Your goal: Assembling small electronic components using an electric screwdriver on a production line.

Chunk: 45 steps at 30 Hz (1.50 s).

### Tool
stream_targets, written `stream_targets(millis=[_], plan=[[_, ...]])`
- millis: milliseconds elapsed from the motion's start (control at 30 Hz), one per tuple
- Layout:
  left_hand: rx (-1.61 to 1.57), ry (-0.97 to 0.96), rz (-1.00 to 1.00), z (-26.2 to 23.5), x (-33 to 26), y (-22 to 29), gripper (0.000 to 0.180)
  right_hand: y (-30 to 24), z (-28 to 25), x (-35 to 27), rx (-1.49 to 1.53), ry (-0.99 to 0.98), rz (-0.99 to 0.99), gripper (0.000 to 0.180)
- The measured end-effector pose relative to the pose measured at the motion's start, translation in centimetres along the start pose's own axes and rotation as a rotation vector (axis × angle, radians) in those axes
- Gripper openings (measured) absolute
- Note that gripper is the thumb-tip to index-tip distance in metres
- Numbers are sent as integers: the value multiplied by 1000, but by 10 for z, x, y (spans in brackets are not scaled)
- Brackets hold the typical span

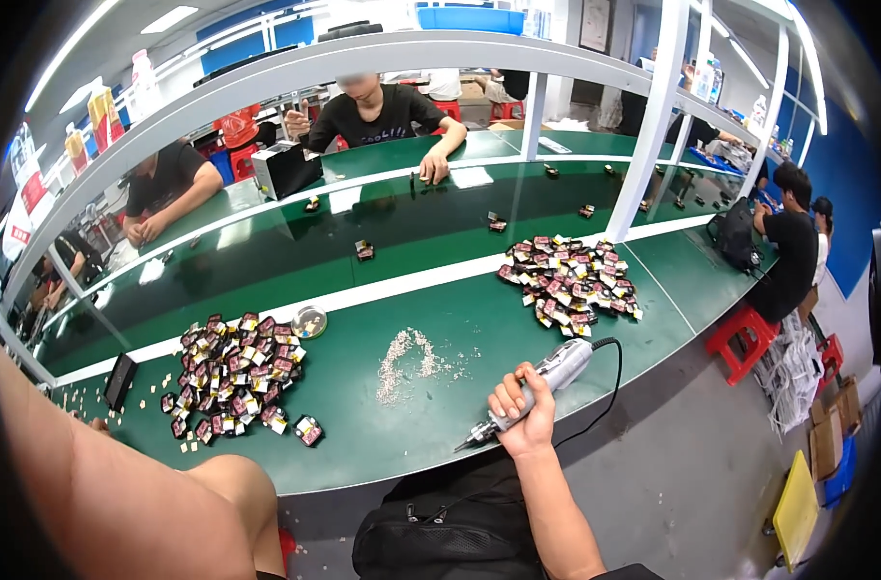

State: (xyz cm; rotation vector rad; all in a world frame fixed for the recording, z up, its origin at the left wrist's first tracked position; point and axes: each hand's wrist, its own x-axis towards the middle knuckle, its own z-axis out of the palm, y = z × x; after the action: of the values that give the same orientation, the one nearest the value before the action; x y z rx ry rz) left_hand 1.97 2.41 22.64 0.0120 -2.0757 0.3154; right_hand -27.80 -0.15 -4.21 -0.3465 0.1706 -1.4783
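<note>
My right hand (525,411) is closed around a grey electric screwdriver (562,368). Its bit tip points down and left, near the front edge of the green table, and a black cord runs off its rear end. My left forearm (141,493) fills the lower left, bent at the elbow and very close; the hand at its end lies outside the picture. Beyond that arm lies a pile of small black parts with pink and white labels (237,372). A similar pile (568,280) sits farther right. Between them many tiny pale pieces (402,365) are scattered.
A round clear dish (310,322) and a black box (120,381) stand by the left pile. Behind a white rail runs a dark conveyor (431,222) carrying several small parts. White posts (648,126) hold an overhead shelf. People sit opposite and right. A black bag (450,532) rests below the table edge.
</note>
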Motion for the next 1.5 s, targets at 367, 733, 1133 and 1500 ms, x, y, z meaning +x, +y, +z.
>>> stream_targets(millis=[367, 733, 1133, 1500], plan=[[318, 227, -633, 33, -67, 53, 46, 6, 4, 10, 50, 32, -9, 13], [632, -534, -1293, 94, -210, 96, 45, 4, 0, 12, 118, 51, 51, 15], [677, -519, -1341, 132, -179, 104, 46, -4, -7, 15, 104, 15, 145, 18], [460, -581, -1210, 178, -154, 109, 36, -5, -5, 20, 75, 18, 212, 17]])
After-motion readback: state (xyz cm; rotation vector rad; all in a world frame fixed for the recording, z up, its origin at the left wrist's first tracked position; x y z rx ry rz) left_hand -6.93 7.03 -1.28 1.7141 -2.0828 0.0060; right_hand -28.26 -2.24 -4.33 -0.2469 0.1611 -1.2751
